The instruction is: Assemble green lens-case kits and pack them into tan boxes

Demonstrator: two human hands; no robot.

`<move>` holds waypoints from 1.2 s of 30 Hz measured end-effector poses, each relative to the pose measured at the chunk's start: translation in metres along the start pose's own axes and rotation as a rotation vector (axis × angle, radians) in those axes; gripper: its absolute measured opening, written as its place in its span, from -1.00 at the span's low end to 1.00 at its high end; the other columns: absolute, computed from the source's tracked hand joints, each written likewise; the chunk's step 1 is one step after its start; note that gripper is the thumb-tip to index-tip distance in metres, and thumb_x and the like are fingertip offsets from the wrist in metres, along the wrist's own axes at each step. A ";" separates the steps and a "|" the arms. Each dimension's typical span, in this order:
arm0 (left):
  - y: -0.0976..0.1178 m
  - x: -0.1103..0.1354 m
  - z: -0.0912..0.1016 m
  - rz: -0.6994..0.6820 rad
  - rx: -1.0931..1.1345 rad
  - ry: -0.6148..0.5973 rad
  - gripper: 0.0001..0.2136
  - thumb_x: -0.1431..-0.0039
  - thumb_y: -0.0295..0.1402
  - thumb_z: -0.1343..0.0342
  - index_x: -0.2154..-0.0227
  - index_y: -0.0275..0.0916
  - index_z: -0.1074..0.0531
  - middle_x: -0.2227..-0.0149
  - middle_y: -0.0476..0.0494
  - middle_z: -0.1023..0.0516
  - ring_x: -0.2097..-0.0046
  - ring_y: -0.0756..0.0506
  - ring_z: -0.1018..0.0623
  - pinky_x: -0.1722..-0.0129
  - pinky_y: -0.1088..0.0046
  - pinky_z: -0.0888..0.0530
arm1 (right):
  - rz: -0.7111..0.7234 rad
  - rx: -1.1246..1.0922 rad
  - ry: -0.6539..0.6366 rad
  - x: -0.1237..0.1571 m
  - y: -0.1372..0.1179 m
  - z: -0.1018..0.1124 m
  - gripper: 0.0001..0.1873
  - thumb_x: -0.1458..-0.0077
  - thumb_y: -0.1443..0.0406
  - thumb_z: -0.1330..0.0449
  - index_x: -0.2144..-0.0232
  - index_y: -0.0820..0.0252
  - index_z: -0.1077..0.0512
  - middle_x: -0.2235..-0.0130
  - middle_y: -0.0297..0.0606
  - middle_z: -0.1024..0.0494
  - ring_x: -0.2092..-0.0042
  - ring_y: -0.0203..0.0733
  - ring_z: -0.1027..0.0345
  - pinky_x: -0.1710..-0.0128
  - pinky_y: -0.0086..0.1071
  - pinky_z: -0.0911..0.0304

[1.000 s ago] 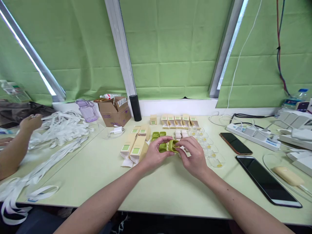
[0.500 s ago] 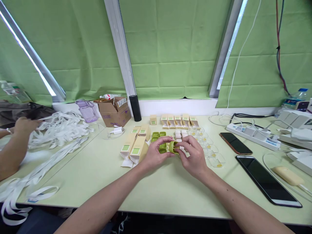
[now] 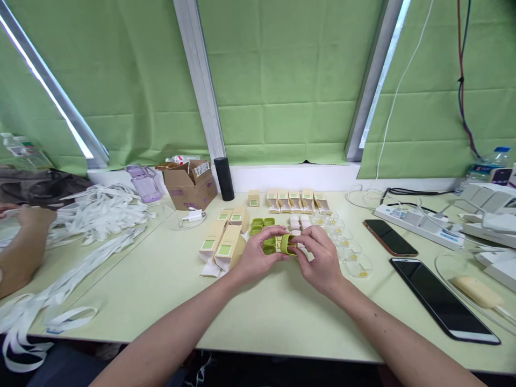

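My left hand [image 3: 260, 253] and my right hand [image 3: 320, 257] meet over the table, both closed on a small green square cup [image 3: 287, 244] tilted on its side. The right fingertips reach into its opening; whether they pinch anything inside is hidden. Just behind the hands stand more green cups [image 3: 269, 221] in rows, partly covered by my left hand. White blocks [image 3: 294, 221] sit beside them. To the right are several clear plastic covers [image 3: 358, 265] with yellow spots. Cream cartons [image 3: 229, 248] with green labels lie left of my left hand, their flaps unfolded.
Small cartons [image 3: 294, 201] line the back. A cardboard box [image 3: 190, 185], a black cylinder [image 3: 223, 179] and a purple jug [image 3: 144, 183] stand back left. Phones [image 3: 443, 298] and a power strip [image 3: 417, 226] lie right. At left, another person's hand [image 3: 34, 217] handles white straps [image 3: 100, 209].
My hands and the green cup stay almost still. The other person's hand has drawn back to the left over the white straps.
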State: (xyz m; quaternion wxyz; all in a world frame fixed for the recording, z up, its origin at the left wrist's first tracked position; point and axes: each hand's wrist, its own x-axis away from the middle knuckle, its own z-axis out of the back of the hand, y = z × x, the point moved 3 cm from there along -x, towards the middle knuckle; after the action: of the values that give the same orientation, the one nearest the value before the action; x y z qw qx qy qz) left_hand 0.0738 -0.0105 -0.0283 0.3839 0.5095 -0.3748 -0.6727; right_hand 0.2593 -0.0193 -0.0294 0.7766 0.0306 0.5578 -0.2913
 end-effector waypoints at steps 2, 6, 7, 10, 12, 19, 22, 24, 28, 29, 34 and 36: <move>0.001 0.000 0.000 -0.017 -0.010 -0.003 -0.53 0.06 -0.50 -0.52 0.03 -0.11 -0.64 -0.11 -0.21 -0.64 -0.24 -0.29 -0.55 -0.30 0.03 -0.43 | 0.003 -0.014 -0.004 0.000 0.000 -0.001 -0.83 -0.27 0.47 -0.24 0.19 0.10 -0.53 0.30 -0.24 -0.46 0.24 -0.08 -0.34 0.31 -0.23 -0.25; 0.001 0.000 0.000 -0.050 -0.017 -0.011 -0.54 0.07 -0.50 -0.53 0.05 -0.12 -0.64 -0.08 -0.20 -0.65 -0.23 -0.28 -0.55 -0.30 0.05 -0.42 | 0.019 -0.028 -0.006 0.001 0.001 -0.002 -0.83 -0.28 0.47 -0.24 0.21 0.10 -0.52 0.33 -0.27 -0.45 0.25 -0.10 -0.32 0.30 -0.23 -0.23; 0.001 0.000 0.001 -0.056 -0.016 -0.012 -0.54 0.06 -0.49 -0.53 0.06 -0.12 -0.64 -0.08 -0.20 -0.65 -0.23 -0.28 -0.55 -0.30 0.05 -0.42 | 0.022 -0.030 -0.007 0.001 0.001 -0.002 -0.83 -0.29 0.47 -0.24 0.21 0.10 -0.52 0.33 -0.27 -0.45 0.26 -0.10 -0.31 0.30 -0.23 -0.23; 0.001 0.000 0.001 -0.071 -0.019 -0.020 -0.55 0.06 -0.48 -0.53 0.06 -0.12 -0.64 -0.07 -0.20 -0.64 -0.22 -0.27 -0.55 -0.30 0.07 -0.42 | 0.027 -0.037 -0.017 0.001 0.002 -0.003 -0.84 -0.29 0.47 -0.24 0.22 0.10 -0.52 0.34 -0.28 -0.44 0.26 -0.11 -0.30 0.30 -0.23 -0.22; 0.001 0.000 0.001 -0.083 -0.021 -0.025 -0.56 0.06 -0.46 -0.54 0.06 -0.12 -0.65 -0.06 -0.20 -0.63 -0.20 -0.26 -0.55 -0.29 0.08 -0.42 | 0.029 -0.043 -0.024 0.002 0.004 -0.003 -0.84 -0.30 0.47 -0.24 0.22 0.10 -0.52 0.35 -0.28 -0.44 0.26 -0.11 -0.29 0.30 -0.23 -0.22; 0.001 0.000 0.002 -0.100 -0.020 -0.032 -0.58 0.04 -0.44 -0.55 0.07 -0.09 -0.67 -0.05 -0.19 -0.60 -0.19 -0.26 -0.54 -0.28 0.10 -0.41 | 0.059 -0.058 -0.032 0.001 0.005 -0.003 -0.84 -0.34 0.43 -0.22 0.22 0.08 -0.54 0.37 -0.27 -0.47 0.27 -0.10 -0.27 0.32 -0.21 -0.21; 0.002 0.000 0.002 -0.104 -0.022 -0.039 -0.57 0.05 -0.45 -0.55 0.07 -0.08 -0.67 -0.05 -0.19 -0.60 -0.19 -0.26 -0.54 -0.29 0.08 -0.40 | 0.071 -0.059 -0.030 0.001 0.005 -0.003 -0.82 -0.34 0.44 -0.20 0.23 0.07 -0.55 0.40 -0.28 -0.45 0.29 -0.09 -0.26 0.32 -0.20 -0.21; 0.002 0.000 0.002 -0.107 -0.029 -0.045 -0.57 0.05 -0.45 -0.55 0.07 -0.08 -0.67 -0.04 -0.19 -0.60 -0.18 -0.26 -0.54 -0.29 0.08 -0.41 | 0.085 -0.060 -0.032 0.001 0.006 -0.004 -0.82 -0.34 0.45 -0.20 0.22 0.07 -0.54 0.41 -0.28 -0.44 0.29 -0.09 -0.24 0.33 -0.20 -0.21; 0.004 0.000 0.003 -0.107 -0.058 -0.036 -0.57 0.05 -0.43 -0.55 0.06 -0.08 -0.67 0.00 -0.19 -0.57 -0.14 -0.25 -0.54 -0.25 0.09 -0.43 | 0.123 -0.079 -0.069 -0.001 0.008 -0.002 -0.81 -0.33 0.46 -0.21 0.12 0.07 -0.51 0.38 -0.28 -0.47 0.30 -0.10 -0.25 0.33 -0.22 -0.21; 0.004 0.000 0.004 -0.114 -0.067 -0.031 -0.56 0.04 -0.42 -0.55 0.05 -0.08 -0.67 0.01 -0.19 -0.57 -0.14 -0.25 -0.54 -0.25 0.09 -0.43 | 0.133 -0.086 -0.084 -0.001 0.008 -0.002 -0.79 -0.33 0.46 -0.21 0.08 0.08 -0.50 0.37 -0.28 -0.48 0.30 -0.10 -0.27 0.34 -0.22 -0.21; 0.008 0.000 0.012 -0.202 -0.163 0.041 -0.55 -0.02 -0.48 -0.50 0.00 -0.09 -0.65 0.01 -0.20 -0.58 -0.14 -0.26 -0.51 -0.23 0.10 -0.43 | 0.135 -0.152 -0.053 -0.002 0.010 0.004 -0.66 -0.29 0.48 -0.19 -0.04 0.06 -0.44 0.30 -0.24 -0.51 0.26 -0.07 -0.37 0.29 -0.18 -0.30; 0.009 0.000 0.014 -0.226 -0.221 0.075 -0.55 -0.03 -0.49 -0.49 -0.02 -0.07 -0.64 0.01 -0.19 -0.61 -0.14 -0.26 -0.49 -0.22 0.10 -0.43 | 0.087 -0.159 -0.043 0.000 0.010 0.004 -0.62 -0.27 0.46 -0.20 -0.09 0.06 -0.41 0.17 -0.16 -0.56 0.15 0.00 -0.44 0.22 -0.11 -0.39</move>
State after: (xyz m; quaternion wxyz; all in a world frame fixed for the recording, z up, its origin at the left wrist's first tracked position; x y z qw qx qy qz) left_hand 0.0617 -0.0124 -0.0178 0.3732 0.5281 -0.2243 -0.7291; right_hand 0.2674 -0.0123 -0.0307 0.8002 -0.0131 0.5605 -0.2127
